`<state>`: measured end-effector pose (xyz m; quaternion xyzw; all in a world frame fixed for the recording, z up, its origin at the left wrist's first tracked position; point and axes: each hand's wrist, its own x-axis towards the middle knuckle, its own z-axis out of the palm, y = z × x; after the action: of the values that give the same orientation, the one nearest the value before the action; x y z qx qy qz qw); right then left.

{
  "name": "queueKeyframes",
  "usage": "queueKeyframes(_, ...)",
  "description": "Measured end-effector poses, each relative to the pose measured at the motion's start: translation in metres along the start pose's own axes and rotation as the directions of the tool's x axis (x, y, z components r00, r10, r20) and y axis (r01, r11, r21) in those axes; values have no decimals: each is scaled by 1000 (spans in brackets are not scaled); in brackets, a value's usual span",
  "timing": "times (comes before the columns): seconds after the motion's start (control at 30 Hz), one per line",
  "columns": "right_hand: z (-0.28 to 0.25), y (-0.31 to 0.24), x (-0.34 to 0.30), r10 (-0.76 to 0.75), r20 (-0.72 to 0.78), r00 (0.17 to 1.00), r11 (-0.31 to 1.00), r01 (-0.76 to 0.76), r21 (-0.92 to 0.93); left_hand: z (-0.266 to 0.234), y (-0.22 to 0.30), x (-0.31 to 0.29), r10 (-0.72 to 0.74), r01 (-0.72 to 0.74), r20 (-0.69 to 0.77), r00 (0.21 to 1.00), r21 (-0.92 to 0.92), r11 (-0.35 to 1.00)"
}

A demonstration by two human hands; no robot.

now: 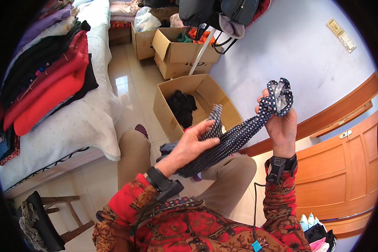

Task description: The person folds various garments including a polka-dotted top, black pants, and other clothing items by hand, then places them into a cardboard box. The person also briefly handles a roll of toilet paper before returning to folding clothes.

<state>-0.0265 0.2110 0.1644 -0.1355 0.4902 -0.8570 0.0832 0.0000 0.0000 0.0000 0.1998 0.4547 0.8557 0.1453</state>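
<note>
A dark garment with a small white pattern hangs stretched between my hands, over my knees and the near rim of an open cardboard box. My right hand is raised by the wall and grips its bunched upper end, where a pale inside shows. Lower and to the left, my left hand pinches another part of the cloth, with a corner sticking up beyond the fingers. The lower end of the garment droops below my left hand. Black clothing lies inside the box.
On the left, a bed bears a tall pile of folded clothes. A wooden stool stands lower left. More cardboard boxes and hanging bags are ahead. At right are a wooden door and a heap of clothes.
</note>
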Motion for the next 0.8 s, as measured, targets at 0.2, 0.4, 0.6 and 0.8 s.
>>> queueKeyframes(0.2,9,8,1,-25,11,1000,999,25,41,30,-12,-7,88,-86,-37,995,57,995)
queueKeyframes(0.4,-8,13,7,-155,-23,988,952,143,-270,28,-21,-15,37,-44,-149,988,-44,998)
queueKeyframes(0.6,-29,29,-4,-179,-311,933,933,61,-354,5,-13,-34,-58,49,-243,968,-42,998)
queueKeyframes(0.8,-45,46,-16,-107,-259,960,972,47,-228,-7,-15,-44,-166,156,-272,948,-60,986)
